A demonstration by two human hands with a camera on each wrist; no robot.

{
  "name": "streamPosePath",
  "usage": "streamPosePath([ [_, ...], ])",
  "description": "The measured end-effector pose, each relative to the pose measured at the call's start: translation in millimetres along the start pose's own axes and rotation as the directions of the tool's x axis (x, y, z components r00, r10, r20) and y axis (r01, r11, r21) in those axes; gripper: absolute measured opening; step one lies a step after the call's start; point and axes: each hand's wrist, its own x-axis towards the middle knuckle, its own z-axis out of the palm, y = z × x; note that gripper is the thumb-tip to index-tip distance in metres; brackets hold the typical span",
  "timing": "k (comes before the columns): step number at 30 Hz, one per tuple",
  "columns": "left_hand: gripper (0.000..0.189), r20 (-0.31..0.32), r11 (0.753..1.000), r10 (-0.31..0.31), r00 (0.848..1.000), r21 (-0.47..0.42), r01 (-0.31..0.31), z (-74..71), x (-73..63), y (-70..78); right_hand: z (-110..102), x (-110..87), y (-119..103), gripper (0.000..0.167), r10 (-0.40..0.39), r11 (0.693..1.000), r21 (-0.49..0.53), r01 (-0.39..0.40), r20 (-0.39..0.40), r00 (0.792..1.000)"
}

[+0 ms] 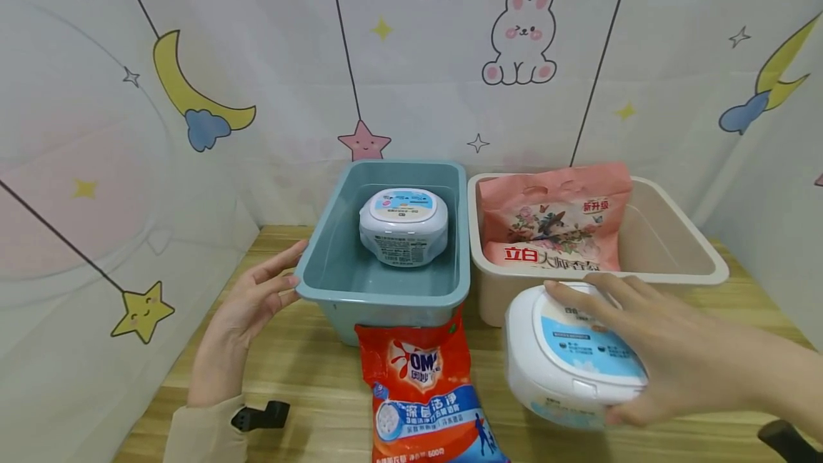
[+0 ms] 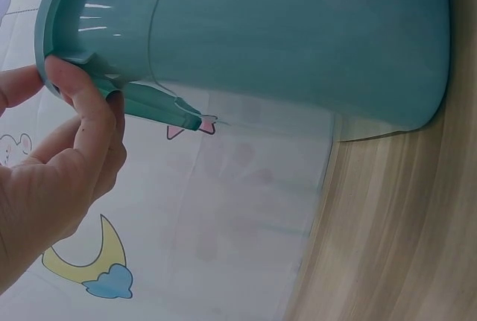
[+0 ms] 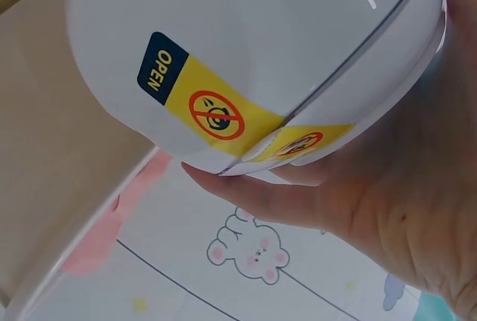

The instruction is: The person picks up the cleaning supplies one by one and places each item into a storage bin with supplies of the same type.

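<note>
My right hand (image 1: 662, 349) grips a white lidded plastic tub (image 1: 546, 370) with a blue label, fingers over its top and thumb at its lower edge. The tub is held above the table, in front of the beige bin (image 1: 675, 279). In the right wrist view, a yellow "OPEN" sticker (image 3: 216, 109) shows across its lid seam. At the left rim of the blue-green bin (image 1: 386, 299), my left hand (image 1: 251, 302) pinches the edge between thumb and fingers (image 2: 89, 105). A similar white tub (image 1: 403, 231) sits inside that bin.
A pink detergent bag (image 1: 559, 220) stands in the beige bin, on its left side. One red and blue detergent bag (image 1: 421, 391) leans against the front of the blue-green bin on the wooden table (image 1: 289, 377). A printed curtain (image 1: 289, 91) hangs behind.
</note>
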Motion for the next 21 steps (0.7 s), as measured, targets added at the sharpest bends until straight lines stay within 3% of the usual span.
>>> streamPosePath([
  [5, 0.054, 0.002, 1.0, 0.002, 1.0, -0.01, -0.002, 0.5, -0.1, 0.3, -2.0, 1.1, -1.1, 0.113, 0.009, 1.0, 0.006, -0.009, 0.0, 1.0],
  [14, 0.054, 0.006, 1.0, 0.002, 1.0, -0.018, -0.002, 0.9, 0.2, 0.6, -10.1, 4.9, -2.9, 0.109, 0.061, 0.998, 0.03, -0.063, 0.073, 0.995],
  [21, 0.056, 0.006, 1.0, -0.001, 1.0, -0.006, 0.001, 0.7, -0.7, 0.7, -20.4, 12.7, -9.6, 0.109, 0.025, 1.0, -0.002, -0.025, 0.029, 0.999],
])
